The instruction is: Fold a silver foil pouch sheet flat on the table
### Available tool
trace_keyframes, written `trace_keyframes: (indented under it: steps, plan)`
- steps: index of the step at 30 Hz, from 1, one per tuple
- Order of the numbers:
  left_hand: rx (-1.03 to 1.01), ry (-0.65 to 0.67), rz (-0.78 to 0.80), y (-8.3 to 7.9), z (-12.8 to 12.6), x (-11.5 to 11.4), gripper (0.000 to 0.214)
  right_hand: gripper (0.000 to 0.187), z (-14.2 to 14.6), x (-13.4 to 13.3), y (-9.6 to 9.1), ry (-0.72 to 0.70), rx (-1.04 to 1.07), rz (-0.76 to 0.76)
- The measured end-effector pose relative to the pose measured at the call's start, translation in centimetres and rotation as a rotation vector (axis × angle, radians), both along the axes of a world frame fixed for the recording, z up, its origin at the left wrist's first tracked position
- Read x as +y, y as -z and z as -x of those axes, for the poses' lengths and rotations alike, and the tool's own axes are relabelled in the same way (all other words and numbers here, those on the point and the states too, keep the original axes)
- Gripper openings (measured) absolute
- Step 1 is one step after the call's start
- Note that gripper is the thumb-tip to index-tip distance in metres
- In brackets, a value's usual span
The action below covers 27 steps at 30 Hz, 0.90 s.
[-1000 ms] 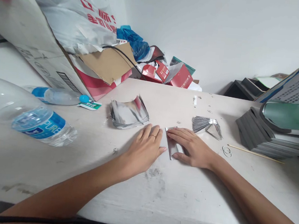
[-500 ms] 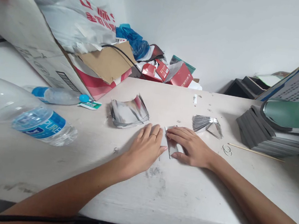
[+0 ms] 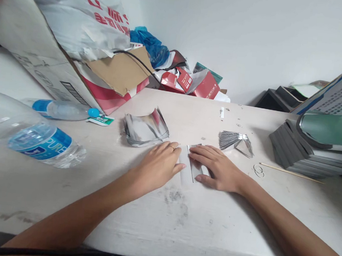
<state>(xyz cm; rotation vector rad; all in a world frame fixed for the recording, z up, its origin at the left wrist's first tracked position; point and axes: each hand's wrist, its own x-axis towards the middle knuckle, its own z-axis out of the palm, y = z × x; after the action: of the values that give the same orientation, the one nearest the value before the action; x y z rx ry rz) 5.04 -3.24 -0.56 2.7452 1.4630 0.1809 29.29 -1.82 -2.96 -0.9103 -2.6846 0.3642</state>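
Observation:
A grey-and-white paper sheet (image 3: pixel 196 172) lies on the table, folded over along its left side. My right hand (image 3: pixel 215 167) holds it down, fingers bent over its upper part and thumb at its lower edge. To the left, my left hand (image 3: pixel 161 161) rests by the sheet's pale flat part (image 3: pixel 187 174), fingers slightly bent and thumb apart; the palm hides what lies beneath. Beyond it sits a stack of curled printed sheets (image 3: pixel 146 127). A bundle of folded strips (image 3: pixel 232 141), tied near one end, stands past my right hand.
Rubber bands (image 3: pixel 258 171) and a thin wooden stick (image 3: pixel 291 173) lie at the right, near a thick grey paper stack (image 3: pixel 297 151). Large plastic bottle (image 3: pixel 47 141) and smaller bottle (image 3: pixel 65 110) lie left. A cardboard box (image 3: pixel 52 62) and red packaging (image 3: pixel 204 86) stand behind.
My left hand has drawn slightly left and its fingers have bent more, exposing more of the pale paper. My right hand stays on the folded sheet. The view has shifted slightly.

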Motion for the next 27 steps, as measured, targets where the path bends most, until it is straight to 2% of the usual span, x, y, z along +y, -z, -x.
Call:
trace_keyframes:
  steps: [3,7,13,27]
  plan:
    - [-0.012,0.053,0.033,-0.5,-0.2,-0.5,0.023,0.068,-0.1,0.0,0.0,-0.004,-0.001,-0.004]
    - [-0.011,0.174,0.0,-0.2,-1.0,-1.8,0.023,0.064,-0.1,-0.1,-0.1,-0.007,0.002,-0.017]
    - [-0.001,0.107,0.045,-0.1,-1.4,-2.1,0.017,0.067,-0.2,-0.1,-0.1,-0.014,0.043,0.003]
    - [0.006,0.12,0.004,-0.1,-1.4,-2.0,0.02,0.071,-0.4,0.0,-0.1,-0.005,-0.024,0.008]
